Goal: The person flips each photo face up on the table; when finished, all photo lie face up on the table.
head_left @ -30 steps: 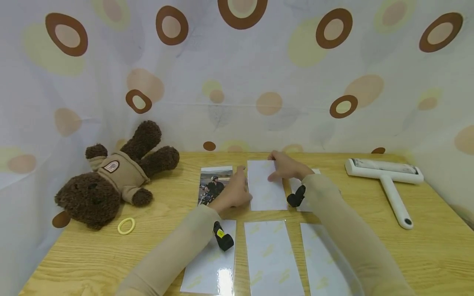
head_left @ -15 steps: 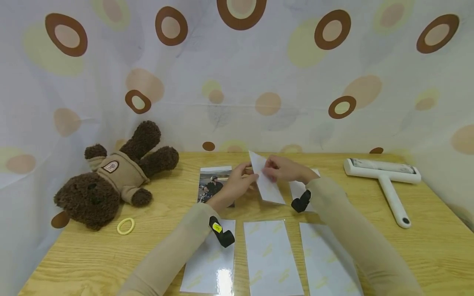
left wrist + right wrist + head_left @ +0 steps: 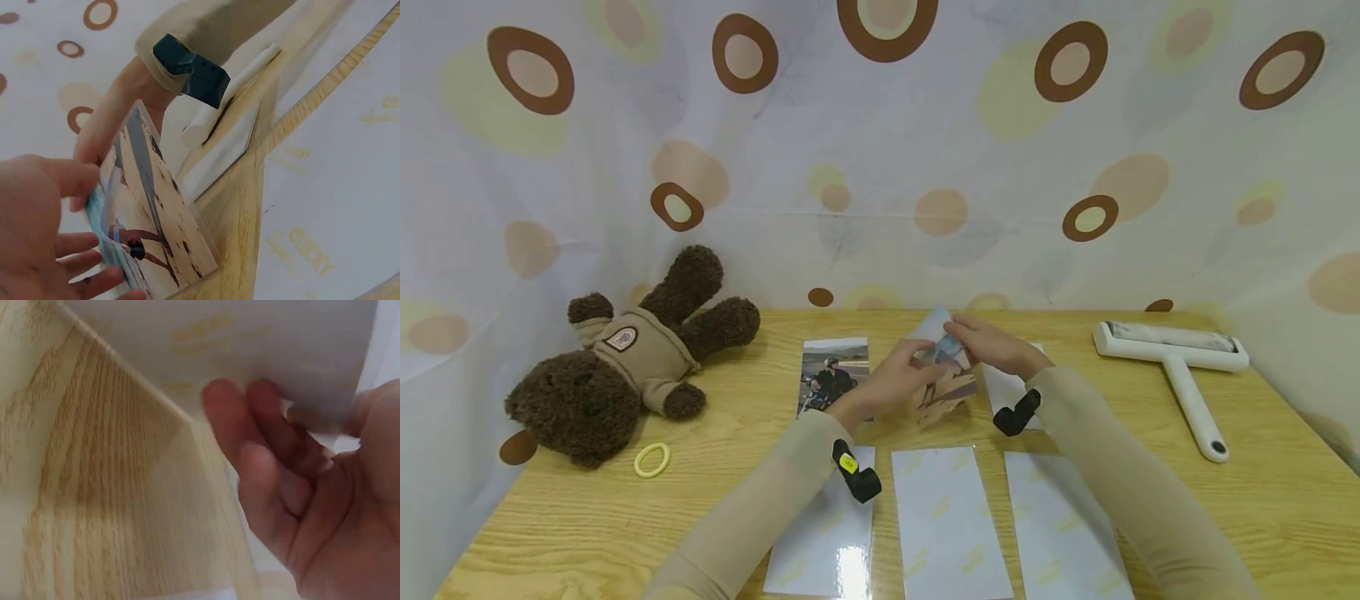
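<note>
Sand-and-blue glossy photo card (image 3: 953, 385) tilted above pale wooden worktop (image 3: 572, 533), near far edge: right hand (image 3: 997, 347) pinching it, left hand (image 3: 891, 375) spread alongside. Dark motorcyclist photo (image 3: 831, 375) already face up; four white-backed cards (image 3: 951, 525) left, three along near edge.

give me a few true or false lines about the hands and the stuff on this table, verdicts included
The right hand holds a photo print showing a beach-like scene. True.
The brown bear lies near the yellow ring. True.
The brown bear stands upright. False: it lies on the table.
The motorcycle photo lies face up. True.
The nearest sheets show pictures. False: the nearest sheets lie white side up.
The white roller lies left of the yellow ring. False: the white roller lies right of it.
</note>
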Demonstrator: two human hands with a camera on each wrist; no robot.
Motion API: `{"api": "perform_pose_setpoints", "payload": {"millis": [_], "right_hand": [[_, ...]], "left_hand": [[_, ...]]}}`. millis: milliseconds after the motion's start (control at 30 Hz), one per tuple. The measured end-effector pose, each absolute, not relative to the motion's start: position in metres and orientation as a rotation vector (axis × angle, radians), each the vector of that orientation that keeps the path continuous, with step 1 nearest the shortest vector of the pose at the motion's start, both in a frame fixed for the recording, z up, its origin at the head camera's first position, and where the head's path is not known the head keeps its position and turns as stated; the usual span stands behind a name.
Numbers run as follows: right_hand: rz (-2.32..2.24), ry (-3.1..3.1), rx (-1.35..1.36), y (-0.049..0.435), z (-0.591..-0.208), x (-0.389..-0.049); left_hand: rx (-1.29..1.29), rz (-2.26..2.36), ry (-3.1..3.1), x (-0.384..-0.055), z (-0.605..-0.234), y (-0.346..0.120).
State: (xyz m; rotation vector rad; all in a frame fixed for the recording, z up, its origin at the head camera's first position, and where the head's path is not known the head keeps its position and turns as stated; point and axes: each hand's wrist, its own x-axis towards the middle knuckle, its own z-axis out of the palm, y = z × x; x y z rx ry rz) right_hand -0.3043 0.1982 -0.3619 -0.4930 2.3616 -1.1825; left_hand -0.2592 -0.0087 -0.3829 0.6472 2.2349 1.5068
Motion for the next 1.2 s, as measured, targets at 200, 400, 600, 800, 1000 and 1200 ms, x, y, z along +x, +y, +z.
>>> {"api": "perform_pose_setpoints", "payload": {"millis": [200, 400, 600, 800, 1000, 1200], "right_hand": [[-1.074, 2.51, -0.529, 0.198, -0.37, -0.305], [-0.946, 2.719, -0.491, 0.191, -0.375, -0.301], [-0.775, 2.887, -0.349, 0.179, -0.38, -0.297], [-0.581, 2.892, -0.185, 0.172, -0.382, -0.298], [-0.471, 2.904, -0.17, 0.172, -0.38, -0.3], [-0.564, 2.901, -0.243, 0.186, -0.382, -0.299]], "left_hand": [[0.801, 1.081, 2.522, -0.255, -0.386, -0.01], [0.775, 0.808, 2.722, -0.25, -0.389, -0.011], [0.707, 0.71, 2.805, -0.25, -0.39, -0.012], [0.749, 0.67, 2.803, -0.251, -0.391, -0.016], [0.858, 0.697, 2.764, -0.254, -0.391, -0.02], [0.95, 0.611, 2.728, -0.258, -0.398, -0.022]]}}
